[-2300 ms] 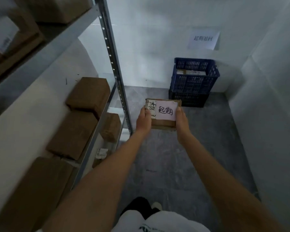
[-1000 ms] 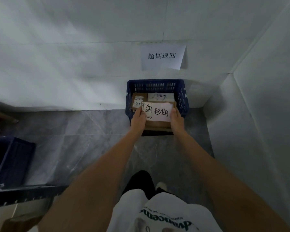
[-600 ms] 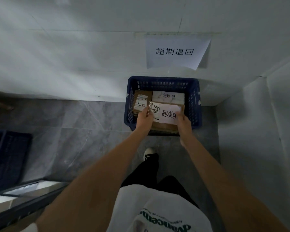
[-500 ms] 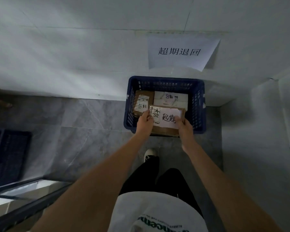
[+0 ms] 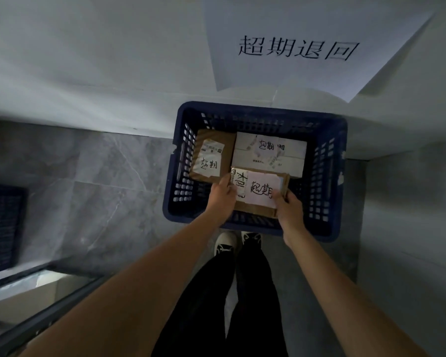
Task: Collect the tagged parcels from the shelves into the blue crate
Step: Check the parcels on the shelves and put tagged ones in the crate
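The blue crate (image 5: 327,176) is perforated plastic. Inside it lie matt brown cardboard parcels (image 5: 211,143) (white paper tags stuck on). Beneath the crate, the floor (image 5: 101,181) is smooth grey veined stone.

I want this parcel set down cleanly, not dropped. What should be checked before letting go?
1. Both hands on the held parcel: left hand and right hand hold its ends: ok.
2. Parcel over the blue crate: ok.
3. Free room in the near part: ok.
4. Clear of the brown parcel and white parcel: cannot tell.
5. Parcel resting on the crate floor: cannot tell.
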Available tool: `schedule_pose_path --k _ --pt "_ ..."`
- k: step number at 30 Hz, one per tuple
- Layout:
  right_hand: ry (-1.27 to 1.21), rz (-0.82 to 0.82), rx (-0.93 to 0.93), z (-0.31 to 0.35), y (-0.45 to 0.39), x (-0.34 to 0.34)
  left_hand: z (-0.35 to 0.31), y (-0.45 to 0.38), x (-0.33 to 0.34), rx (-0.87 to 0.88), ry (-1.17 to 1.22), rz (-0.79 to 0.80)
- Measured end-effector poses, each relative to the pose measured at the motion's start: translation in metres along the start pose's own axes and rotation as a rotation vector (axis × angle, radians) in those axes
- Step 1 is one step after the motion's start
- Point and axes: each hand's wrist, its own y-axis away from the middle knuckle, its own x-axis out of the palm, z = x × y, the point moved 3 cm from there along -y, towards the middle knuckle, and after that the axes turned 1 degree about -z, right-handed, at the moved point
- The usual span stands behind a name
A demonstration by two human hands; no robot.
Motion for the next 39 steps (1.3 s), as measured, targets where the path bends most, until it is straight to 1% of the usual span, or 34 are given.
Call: schedule_pose_path --k 5,8,11,13,16,19,21,25,28,31,33,36,37,39 --pt "0.019 0.019 0.072 -0.038 -0.072 0.013 0.033 -0.062 0.041 -0.135 0.012 0.059" --pt "0.016 0.028 0.128 -0.065 -0.11 0.023 0.052 -0.091 0.06 -0.182 -0.015 0.075" --pt "0.007 0.033 0.148 -0.083 -0.14 0.034 0.064 -0.112 0.067 -0.123 -0.061 0.014" --pt "0.003 0.041 0.143 -0.089 -0.155 0.044 0.072 -0.124 0.065 -0.075 -0.125 -0.068" --pt "0.013 0.044 0.145 -0.097 -0.171 0.057 0.078 -0.134 0.061 -0.027 -0.321 -0.16" --pt "0.045 0.042 0.151 -0.101 -0.18 0.064 0.074 -0.134 0.06 0.031 -0.567 -0.181" --pt "0.066 0.049 0.139 -0.104 -0.185 0.067 0.075 -0.137 0.061 0.065 -0.652 -0.201" --pt "0.152 0.039 0.115 -0.106 -0.191 0.071 0.077 -0.14 0.056 0.066 -0.631 -0.206" --pt "0.21 0.032 0.108 -0.098 -0.185 0.069 0.073 -0.135 0.05 0.101 -0.61 -0.193" --pt "0.309 -0.039 0.022 -0.079 -0.168 0.065 0.06 -0.119 0.036 0.13 -0.611 -0.207" --pt "0.382 -0.072 -0.052 -0.054 -0.149 0.061 0.046 -0.104 0.023 0.134 -0.623 -0.221" --pt "0.457 0.008 -0.17 0.003 -0.105 0.066 0.017 -0.075 -0.007 0.196 -0.661 -0.278" --pt "0.518 0.051 -0.263 0.028 -0.086 0.07 0.004 -0.061 -0.022 0.235 -0.684 -0.305" --pt "0.664 0.162 -0.52 0.085 -0.037 0.083 -0.024 -0.03 -0.063 0.307 -0.748 -0.37"
